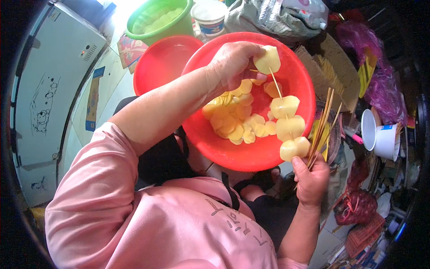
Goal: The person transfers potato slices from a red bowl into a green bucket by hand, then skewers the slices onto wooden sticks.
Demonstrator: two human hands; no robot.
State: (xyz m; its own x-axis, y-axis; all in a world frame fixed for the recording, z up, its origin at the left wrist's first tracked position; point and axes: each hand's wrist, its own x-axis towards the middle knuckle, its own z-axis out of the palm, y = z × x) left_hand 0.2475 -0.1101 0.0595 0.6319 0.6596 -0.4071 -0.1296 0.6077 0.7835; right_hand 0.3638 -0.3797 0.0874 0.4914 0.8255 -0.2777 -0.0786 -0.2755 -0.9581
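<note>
My left hand (235, 65) is closed on a pale yellow potato slice (268, 60) at the tip of a bamboo skewer (276, 84). More potato slices (286, 117) are threaded further down that skewer, in small groups with gaps between them. My right hand (311, 179) grips the skewer's lower end, together with a bundle of bare bamboo skewers (323, 127) that fan upward. Below both hands is a large red basin (237, 157), with a heap of loose potato slices (233, 117) in it.
A second red basin (156, 67) sits to the left, behind it a green tub (172, 31) with pale slices. A white bucket (209, 18) and a sack (244, 20) stand at the back. On the right are cardboard (333, 76), white tubs (385, 139) and a red net bag (356, 208).
</note>
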